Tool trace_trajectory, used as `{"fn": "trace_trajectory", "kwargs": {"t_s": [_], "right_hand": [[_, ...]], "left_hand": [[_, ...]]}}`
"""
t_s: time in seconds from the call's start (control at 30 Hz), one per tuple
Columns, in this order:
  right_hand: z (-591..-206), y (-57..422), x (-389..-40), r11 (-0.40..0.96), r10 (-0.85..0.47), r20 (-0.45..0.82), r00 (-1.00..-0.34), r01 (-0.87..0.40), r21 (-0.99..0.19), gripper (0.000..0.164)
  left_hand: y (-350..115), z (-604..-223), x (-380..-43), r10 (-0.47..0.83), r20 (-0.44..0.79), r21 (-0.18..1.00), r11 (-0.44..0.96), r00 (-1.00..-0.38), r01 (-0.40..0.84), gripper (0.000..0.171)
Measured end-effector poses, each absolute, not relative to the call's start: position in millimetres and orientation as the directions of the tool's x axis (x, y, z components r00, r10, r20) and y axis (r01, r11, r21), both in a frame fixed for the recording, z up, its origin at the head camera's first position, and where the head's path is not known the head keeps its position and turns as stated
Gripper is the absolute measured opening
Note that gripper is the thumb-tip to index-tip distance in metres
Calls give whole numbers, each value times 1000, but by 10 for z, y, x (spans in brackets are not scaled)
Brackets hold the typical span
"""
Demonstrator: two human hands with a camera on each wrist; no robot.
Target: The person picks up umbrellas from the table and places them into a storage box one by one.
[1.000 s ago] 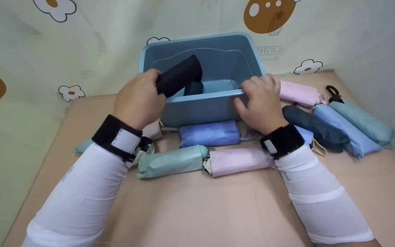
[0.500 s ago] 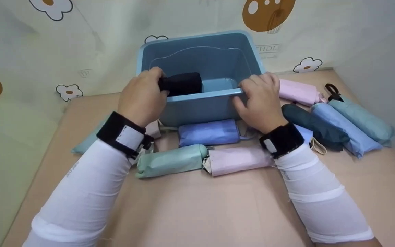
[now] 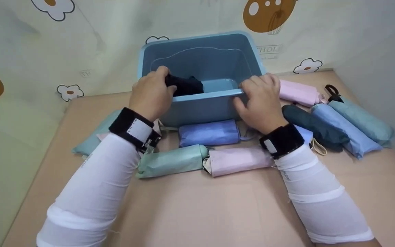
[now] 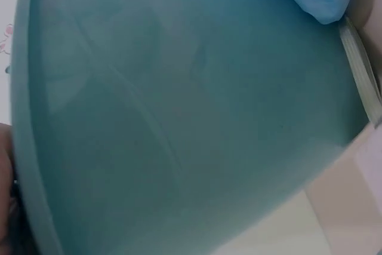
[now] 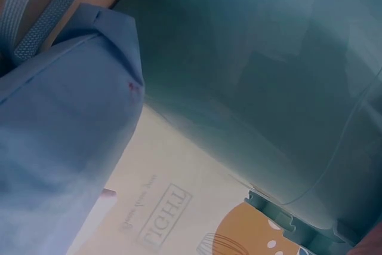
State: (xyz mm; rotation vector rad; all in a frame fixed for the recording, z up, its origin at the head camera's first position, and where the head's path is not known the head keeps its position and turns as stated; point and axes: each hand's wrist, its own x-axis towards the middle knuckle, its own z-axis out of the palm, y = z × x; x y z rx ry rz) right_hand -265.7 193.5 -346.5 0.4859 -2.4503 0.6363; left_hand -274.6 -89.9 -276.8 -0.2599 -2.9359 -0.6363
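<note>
My left hand (image 3: 152, 94) reaches over the near left rim of a blue plastic bin (image 3: 201, 111), its thumb and fingers on a folded black umbrella (image 3: 185, 85). That umbrella lies low inside the bin, partly hidden by the near wall. My right hand (image 3: 261, 103) grips the bin's front right rim, fingers over the edge and thumb outside. In the left wrist view, the bin's wall (image 4: 179, 100) fills most of the picture, with a bit of hand at the left edge. The right wrist view shows the bin's wall (image 5: 239, 76) beside a blue folded umbrella (image 5: 65, 123).
Before the bin lie folded umbrellas: blue (image 3: 209, 133), green (image 3: 171, 161) and pale pink (image 3: 240, 160). More lie at right: pink (image 3: 298, 92), dark green (image 3: 315, 128), light blue (image 3: 345, 130) and grey-green (image 3: 362, 121). A teal one (image 3: 98, 133) lies left. A patterned wall covering (image 3: 108, 41) stands behind.
The black umbrella was tilted up above the rim; it has gone down into the bin, and my left hand has shifted slightly right with it. The right hand has stayed on the rim.
</note>
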Motion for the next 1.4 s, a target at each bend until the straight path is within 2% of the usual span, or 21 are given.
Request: {"fn": "trace_trajectory", "kwargs": {"t_s": [0.23, 0.83, 1.4], "right_hand": [[-3471, 1931, -2665, 819, -202, 619, -759, -478, -318, 19], [-3464, 1940, -2654, 826, -199, 581, -789, -454, -334, 20], [-3457, 1932, -2635, 828, -205, 595, -777, -462, -318, 21]], "left_hand": [[-890, -2777, -2778, 137, 136, 407, 895, -981, 182, 37], [-877, -2796, -2765, 136, 116, 403, 899, -984, 172, 41], [-873, -2890, -2738, 191, 163, 302, 924, -968, 233, 45]]}}
